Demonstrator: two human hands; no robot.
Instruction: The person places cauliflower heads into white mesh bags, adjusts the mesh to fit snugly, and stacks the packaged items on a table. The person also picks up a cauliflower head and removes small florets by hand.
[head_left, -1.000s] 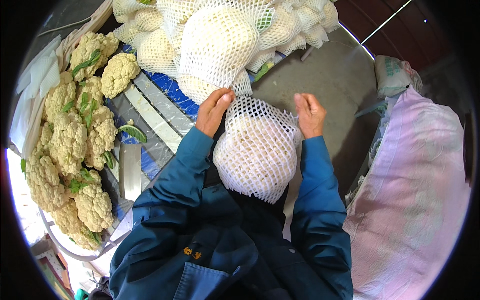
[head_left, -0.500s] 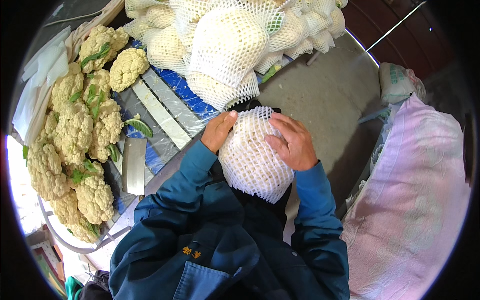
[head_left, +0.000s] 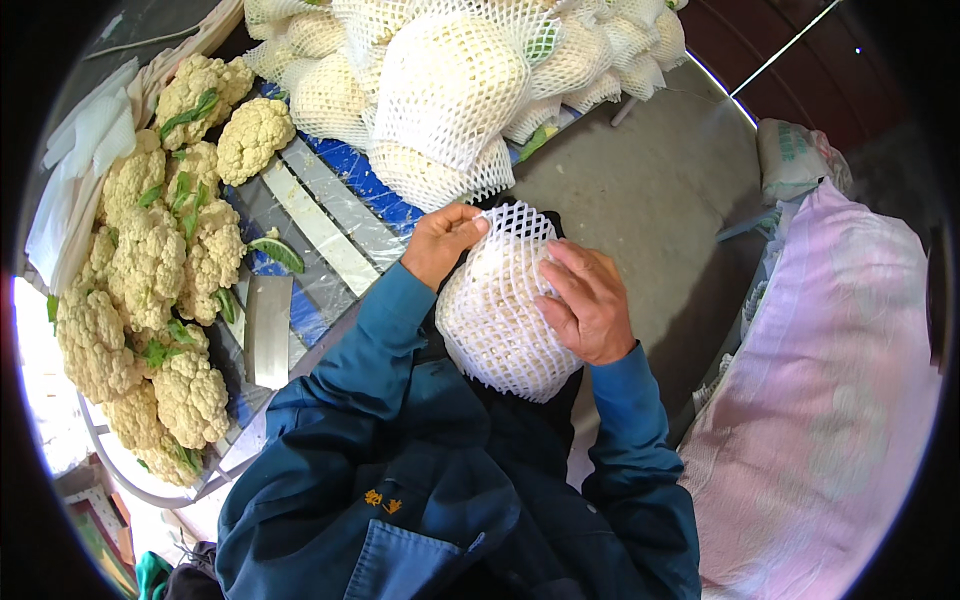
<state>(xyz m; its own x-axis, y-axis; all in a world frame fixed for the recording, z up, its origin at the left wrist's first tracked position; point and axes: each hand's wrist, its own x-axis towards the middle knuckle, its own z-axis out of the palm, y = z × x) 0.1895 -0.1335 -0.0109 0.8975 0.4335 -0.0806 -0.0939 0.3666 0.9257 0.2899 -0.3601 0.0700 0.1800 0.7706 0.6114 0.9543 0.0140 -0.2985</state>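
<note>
Here both forearms in blue sleeves come up from the lower edge and meet in front of the chest, bent at the elbows, around one cauliflower [head_left: 505,310] wrapped in a white foam net sleeve [head_left: 490,335]. The left hand [head_left: 440,245] sits at the upper left of the head, wrist bent, its fingers [head_left: 468,228] curled shut and pinching the top edge of the net. The right hand [head_left: 590,305] lies flat against the right side of the head, palm in, its fingers [head_left: 562,275] spread and pressed over the net, holding it steady. The wrapped head is held above the lap, just below the near edge of the tabletop [head_left: 330,225], which shows blue sheeting and pale slats. Just above the hands is a pile of netted cauliflowers [head_left: 450,75]; at least ten show, though the heap is too crowded for an exact count. On the left of the tabletop lie bare cauliflowers [head_left: 150,260], about ten heads in a curved row, some with green leaf bits. One flat metal blade [head_left: 268,330] lies beside them, and one loose green leaf [head_left: 278,252] just above it. A stack of white net sleeves [head_left: 85,150] lies at the far left. To the right a pink woven sack [head_left: 830,400] stands on the grey floor [head_left: 640,180], and one smaller pale sack [head_left: 795,155] sits behind it.
</note>
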